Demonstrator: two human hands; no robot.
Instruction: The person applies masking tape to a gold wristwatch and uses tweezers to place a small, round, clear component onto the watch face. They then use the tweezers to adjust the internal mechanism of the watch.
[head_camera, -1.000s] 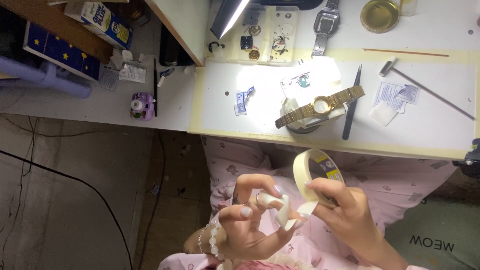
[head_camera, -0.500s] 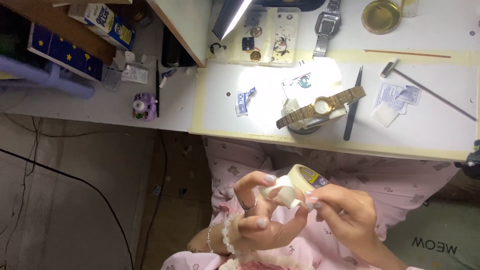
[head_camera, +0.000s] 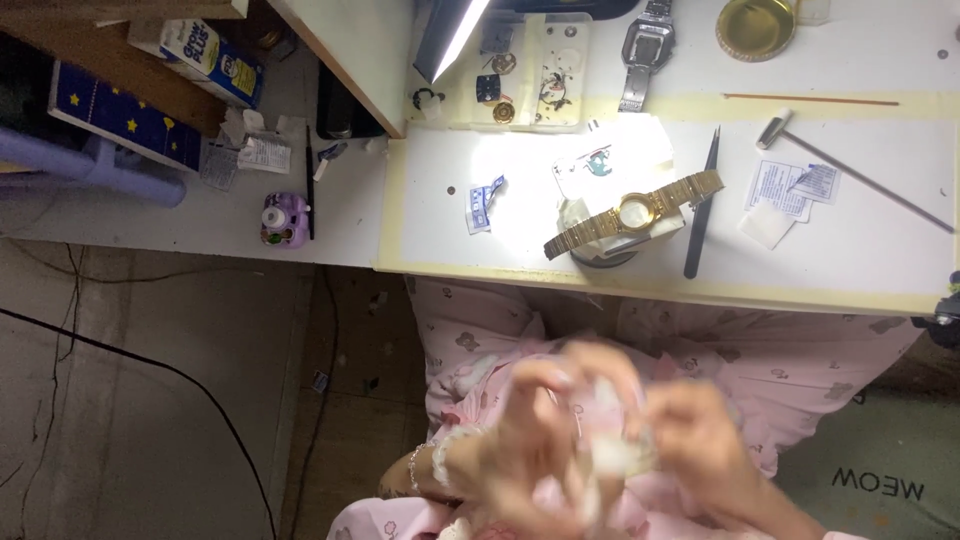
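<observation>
Hands meet low in the head view, over a lap in pink patterned cloth, well below the edge of the white worktable (head_camera: 860, 250). Left hand (head_camera: 535, 435) and right hand (head_camera: 695, 440) are both heavily motion-blurred. Between them sits a pale, whitish object (head_camera: 615, 450), touching both hands; its outline is too smeared to tell its kind. Fingers of the left hand look curled toward this object, fingers of the right hand likewise bent inward, but whether either hand truly grips it or only touches it cannot be told from the blur. A light bracelet (head_camera: 415, 468) circles the left wrist. On the table, well apart from the hands: a gold-coloured wristwatch (head_camera: 634, 213) lies across a small round holder under a bright patch of lamp light; black tweezers (head_camera: 701, 205) lie just to its right, pointing away from the person; a small hammer (head_camera: 850, 170) with a thin metal handle lies further right, near some small paper slips (head_camera: 790, 185). At the far edge, a clear parts tray (head_camera: 530, 75) holds small watch components, a steel watch (head_camera: 645, 50) lies beside it, and a round gold dish (head_camera: 755, 25) sits to the right. Left of the work mat, a small purple bottle-like item (head_camera: 283, 218) stands on the white surface.
</observation>
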